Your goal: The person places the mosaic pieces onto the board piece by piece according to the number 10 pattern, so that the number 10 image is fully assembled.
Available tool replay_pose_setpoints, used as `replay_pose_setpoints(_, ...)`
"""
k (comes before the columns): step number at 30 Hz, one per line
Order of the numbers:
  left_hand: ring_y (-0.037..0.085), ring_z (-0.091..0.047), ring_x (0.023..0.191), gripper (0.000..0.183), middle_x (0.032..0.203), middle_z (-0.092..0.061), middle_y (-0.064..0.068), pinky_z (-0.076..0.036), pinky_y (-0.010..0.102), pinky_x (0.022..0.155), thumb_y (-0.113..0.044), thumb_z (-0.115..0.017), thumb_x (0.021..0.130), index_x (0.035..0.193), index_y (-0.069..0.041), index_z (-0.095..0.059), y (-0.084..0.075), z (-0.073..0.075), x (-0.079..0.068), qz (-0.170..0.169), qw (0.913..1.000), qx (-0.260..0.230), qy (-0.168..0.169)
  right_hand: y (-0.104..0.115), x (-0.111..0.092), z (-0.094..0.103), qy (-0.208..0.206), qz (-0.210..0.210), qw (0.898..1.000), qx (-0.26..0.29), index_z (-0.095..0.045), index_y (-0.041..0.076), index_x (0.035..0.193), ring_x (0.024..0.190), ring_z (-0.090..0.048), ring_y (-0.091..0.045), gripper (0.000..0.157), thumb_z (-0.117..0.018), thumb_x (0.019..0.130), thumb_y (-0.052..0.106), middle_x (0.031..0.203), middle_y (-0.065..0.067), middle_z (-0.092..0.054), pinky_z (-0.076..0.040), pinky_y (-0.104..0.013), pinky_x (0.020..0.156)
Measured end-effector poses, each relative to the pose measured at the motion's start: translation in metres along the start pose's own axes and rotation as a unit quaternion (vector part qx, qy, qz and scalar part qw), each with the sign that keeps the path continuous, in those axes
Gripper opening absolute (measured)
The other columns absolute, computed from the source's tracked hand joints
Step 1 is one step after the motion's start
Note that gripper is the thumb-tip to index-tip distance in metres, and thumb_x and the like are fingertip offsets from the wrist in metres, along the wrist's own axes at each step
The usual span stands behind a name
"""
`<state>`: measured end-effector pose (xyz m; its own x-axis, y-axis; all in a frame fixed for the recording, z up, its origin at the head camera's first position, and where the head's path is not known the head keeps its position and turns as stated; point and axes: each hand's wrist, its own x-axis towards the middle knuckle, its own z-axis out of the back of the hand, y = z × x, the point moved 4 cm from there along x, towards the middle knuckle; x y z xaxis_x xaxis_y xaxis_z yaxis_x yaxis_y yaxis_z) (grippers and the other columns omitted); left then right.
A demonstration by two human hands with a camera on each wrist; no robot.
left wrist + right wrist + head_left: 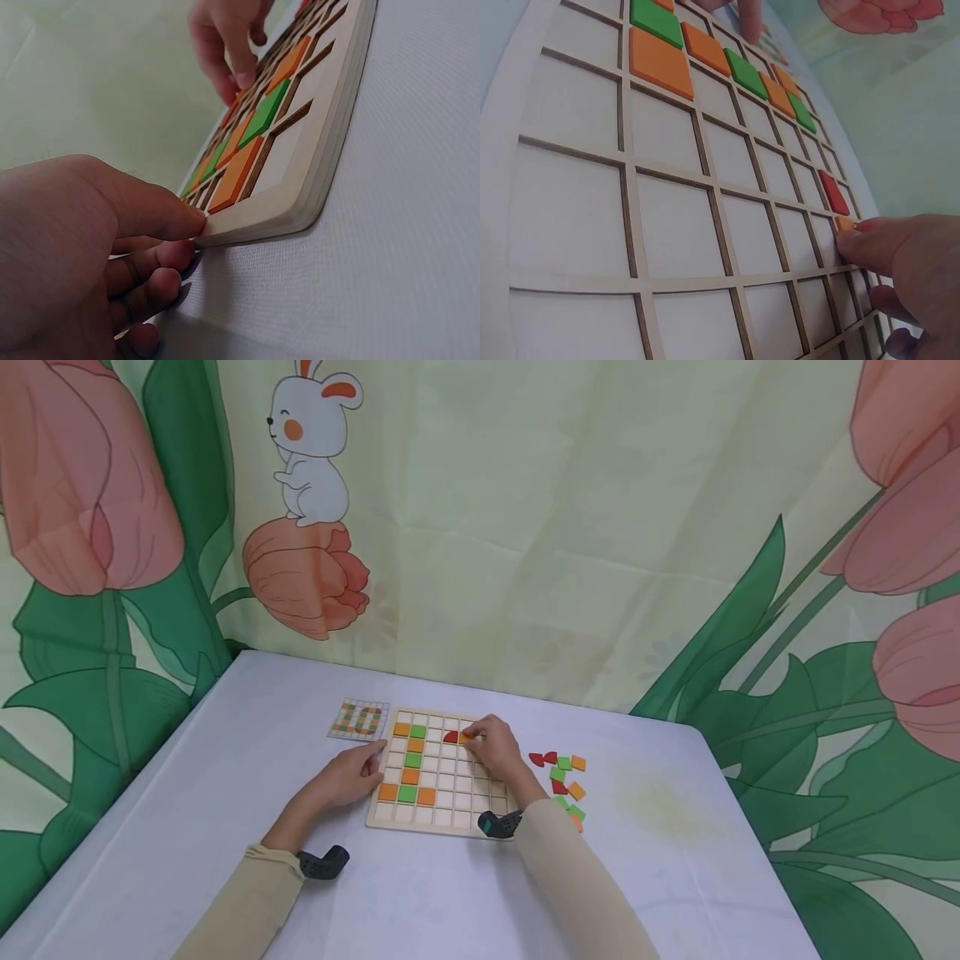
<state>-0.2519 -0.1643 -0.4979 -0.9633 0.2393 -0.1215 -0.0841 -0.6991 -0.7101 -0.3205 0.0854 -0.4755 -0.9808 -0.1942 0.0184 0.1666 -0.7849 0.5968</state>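
Note:
A wooden grid board lies on the table with orange and green square tiles in its left columns. My left hand holds the board's left edge; in the left wrist view the thumb rests on the rim, with the other fingers curled below it. Over the board's upper right, my right hand pinches an orange tile between thumb and fingertips, right at a grid cell. Beside that tile is a red quarter-circle piece in the grid. The fingers partly hide the orange tile.
A patterned card with a coloured grid lies left of the board's top. To the right of the board are loose red, green and orange pieces, some close to the right forearm. A printed curtain hangs behind the white table.

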Motion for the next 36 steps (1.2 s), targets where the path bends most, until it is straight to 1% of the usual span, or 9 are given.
replay_pose_setpoints(5, 0.015, -0.046, 0.073, 0.062, 0.081, -0.05, 0.003, -0.037, 0.025, 0.059, -0.013, -0.06, 0.089, 0.146, -0.002, -0.038, -0.001, 0.0, 0.001, 0.002, 1.0, 0.001, -0.002, 0.0, 0.002, 0.001, -0.001, -0.001, 1.0, -0.002, -0.075, 0.011, 0.107, 0.106, -0.058, -0.023, 0.021, -0.07, 0.087, 0.012, 0.109, -0.005, -0.063, -0.047, -0.04, 0.097)
replay_pose_setpoints(10, 0.015, -0.046, 0.073, 0.062, 0.082, -0.05, 0.004, -0.037, 0.026, 0.06, -0.012, -0.06, 0.089, 0.146, -0.001, -0.037, -0.002, 0.0, -0.001, 0.006, 1.0, 0.002, -0.002, -0.002, 0.0, 0.001, 0.005, -0.001, 1.0, 0.0, -0.073, 0.014, 0.113, 0.107, -0.056, -0.022, 0.026, -0.07, 0.087, 0.015, 0.112, -0.004, -0.063, -0.047, -0.039, 0.099)
replay_pose_setpoints(15, 0.015, -0.046, 0.073, 0.062, 0.082, -0.05, 0.004, -0.037, 0.026, 0.06, -0.012, -0.06, 0.09, 0.147, -0.001, -0.037, -0.003, 0.0, -0.001, 0.01, 0.9999, 0.004, -0.002, -0.005, -0.005, 0.004, 0.009, -0.006, 1.0, 0.021, -0.071, 0.015, 0.115, 0.11, -0.054, -0.023, 0.029, -0.071, 0.087, 0.018, 0.115, -0.005, -0.063, -0.045, -0.042, 0.101)
replay_pose_setpoints(17, 0.015, -0.046, 0.073, 0.062, 0.082, -0.05, 0.004, -0.037, 0.026, 0.06, -0.012, -0.06, 0.089, 0.146, -0.001, -0.037, -0.004, 0.0, -0.001, 0.008, 1.0, 0.004, -0.002, -0.007, -0.008, 0.006, 0.008, -0.01, 0.999, 0.03, -0.071, 0.015, 0.115, 0.106, -0.054, -0.022, 0.028, -0.071, 0.087, 0.018, 0.116, -0.005, -0.063, -0.046, -0.04, 0.097)
replay_pose_setpoints(19, 0.015, -0.046, 0.073, 0.062, 0.082, -0.05, 0.004, -0.037, 0.026, 0.059, -0.012, -0.06, 0.089, 0.146, -0.001, -0.037, -0.004, 0.0, -0.001, 0.006, 1.0, 0.006, -0.002, -0.01, -0.01, 0.009, 0.008, -0.012, 0.999, 0.033, -0.072, 0.016, 0.114, 0.099, -0.053, -0.021, 0.027, -0.071, 0.087, 0.019, 0.112, -0.005, -0.063, -0.048, -0.036, 0.087)
replay_pose_setpoints(23, 0.015, -0.046, 0.074, 0.062, 0.083, -0.05, 0.004, -0.037, 0.026, 0.06, -0.012, -0.06, 0.089, 0.146, -0.001, -0.038, -0.003, 0.0, -0.001, 0.006, 1.0, 0.005, -0.001, -0.015, -0.016, 0.014, 0.009, -0.017, 0.999, 0.042, -0.072, 0.016, 0.112, 0.089, -0.05, -0.02, 0.025, -0.07, 0.088, 0.019, 0.109, -0.003, -0.063, -0.044, -0.029, 0.073)
replay_pose_setpoints(27, 0.016, -0.046, 0.074, 0.062, 0.083, -0.05, 0.004, -0.037, 0.026, 0.06, -0.012, -0.06, 0.09, 0.146, -0.001, -0.038, -0.003, 0.0, 0.0, 0.008, 1.0, 0.001, 0.001, -0.022, -0.023, 0.021, 0.01, -0.035, 0.998, 0.047, -0.071, 0.017, 0.113, 0.09, -0.05, -0.019, 0.025, -0.07, 0.088, 0.02, 0.113, -0.002, -0.063, -0.045, -0.027, 0.072)
replay_pose_setpoints(30, 0.015, -0.046, 0.074, 0.061, 0.082, -0.05, 0.004, -0.037, 0.026, 0.059, -0.012, -0.059, 0.09, 0.146, -0.001, -0.038, -0.003, 0.0, -0.001, 0.006, 1.0, 0.003, 0.0, -0.027, -0.027, 0.027, 0.007, -0.043, 0.998, 0.044, -0.07, 0.018, 0.114, 0.09, -0.049, -0.019, 0.026, -0.07, 0.088, 0.021, 0.112, -0.001, -0.063, -0.044, -0.027, 0.071)
replay_pose_setpoints(36, 0.016, -0.046, 0.073, 0.061, 0.082, -0.049, 0.004, -0.036, 0.025, 0.059, -0.012, -0.059, 0.09, 0.146, -0.001, -0.037, -0.005, 0.0, -0.002, 0.006, 1.0, -0.001, 0.0, -0.035, -0.035, 0.043, -0.009, -0.034, 0.999, 0.02, -0.071, 0.014, 0.111, 0.082, -0.048, -0.018, 0.025, -0.071, 0.086, 0.016, 0.108, -0.004, -0.065, -0.04, -0.028, 0.067)
